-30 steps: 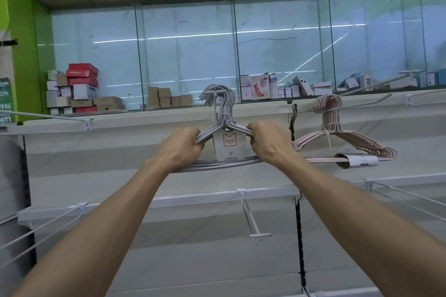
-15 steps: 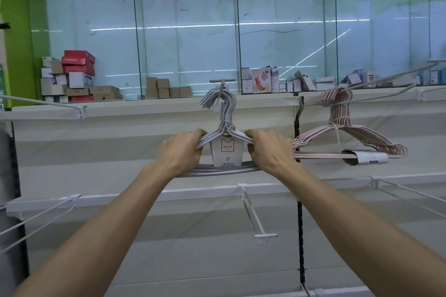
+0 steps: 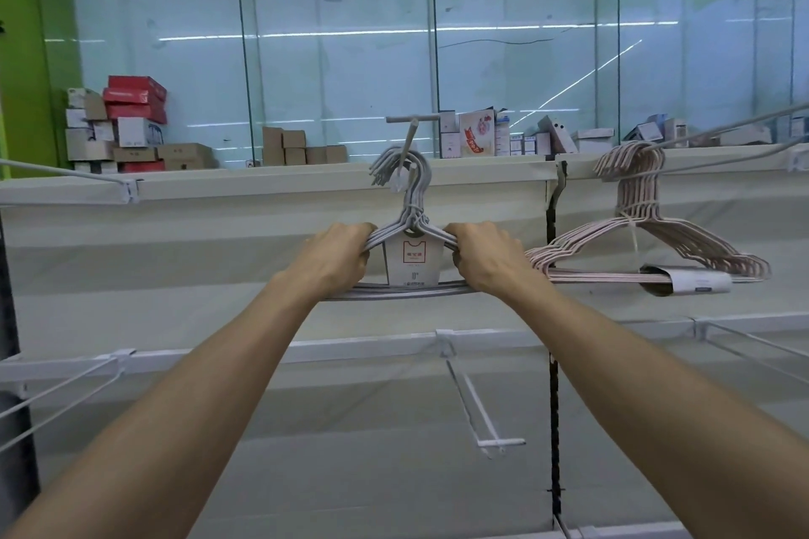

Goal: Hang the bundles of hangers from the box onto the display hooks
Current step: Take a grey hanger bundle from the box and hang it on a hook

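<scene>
A bundle of grey hangers (image 3: 411, 214) with a white paper label (image 3: 413, 265) is held up in front of the white display wall. My left hand (image 3: 335, 258) grips its left shoulder and my right hand (image 3: 483, 260) grips its right shoulder. The bundle's hook ends curl over a grey display hook (image 3: 409, 133) that juts out from the top rail. To the right, a bundle of pink hangers (image 3: 643, 232) hangs from another display hook (image 3: 718, 131).
A lower white rail carries a bare hook (image 3: 475, 403) below my hands, with wire hooks at the left (image 3: 61, 398) and right (image 3: 753, 346). Cardboard and red boxes (image 3: 131, 123) stand on the ledge behind the glass. A black slotted upright (image 3: 555, 407) runs down the wall.
The grey bundle has been lifted from below the rail and its hook ends now sit over the display hook. Both hands kept their grip throughout.
</scene>
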Motion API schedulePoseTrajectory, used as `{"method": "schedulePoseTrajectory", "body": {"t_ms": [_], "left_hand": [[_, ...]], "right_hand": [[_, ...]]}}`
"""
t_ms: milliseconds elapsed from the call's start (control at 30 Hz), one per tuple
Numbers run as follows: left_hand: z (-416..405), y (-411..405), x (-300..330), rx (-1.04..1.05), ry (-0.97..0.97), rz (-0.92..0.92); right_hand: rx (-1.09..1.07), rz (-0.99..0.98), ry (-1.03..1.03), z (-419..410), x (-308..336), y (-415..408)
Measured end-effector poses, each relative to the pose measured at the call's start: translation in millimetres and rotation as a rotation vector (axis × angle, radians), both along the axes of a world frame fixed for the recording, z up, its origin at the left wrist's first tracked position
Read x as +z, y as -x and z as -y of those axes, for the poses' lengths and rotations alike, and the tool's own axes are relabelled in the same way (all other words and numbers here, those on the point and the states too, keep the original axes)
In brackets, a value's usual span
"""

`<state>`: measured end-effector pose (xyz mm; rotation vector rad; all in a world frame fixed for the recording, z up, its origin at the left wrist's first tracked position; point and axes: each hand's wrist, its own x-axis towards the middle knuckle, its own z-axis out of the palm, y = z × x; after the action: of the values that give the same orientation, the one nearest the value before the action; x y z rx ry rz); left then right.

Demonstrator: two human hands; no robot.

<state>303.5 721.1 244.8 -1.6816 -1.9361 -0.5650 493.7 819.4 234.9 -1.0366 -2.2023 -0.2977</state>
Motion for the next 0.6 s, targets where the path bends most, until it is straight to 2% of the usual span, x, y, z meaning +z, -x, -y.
{"method": "schedulePoseTrajectory", "body": {"t_ms": [367, 600], "left_hand": [[-10.2, 4.3, 1.3, -0.003, 0.024, 0.036], [0.1, -2.5, -4.6, -0.027, -0.021, 0.096]], "right_hand": [[-0.053, 0.003, 0.029, -15.1, 0.7, 13.2], [0.029, -0.024, 0.111, -5.8, -0.4, 2.8]]}}
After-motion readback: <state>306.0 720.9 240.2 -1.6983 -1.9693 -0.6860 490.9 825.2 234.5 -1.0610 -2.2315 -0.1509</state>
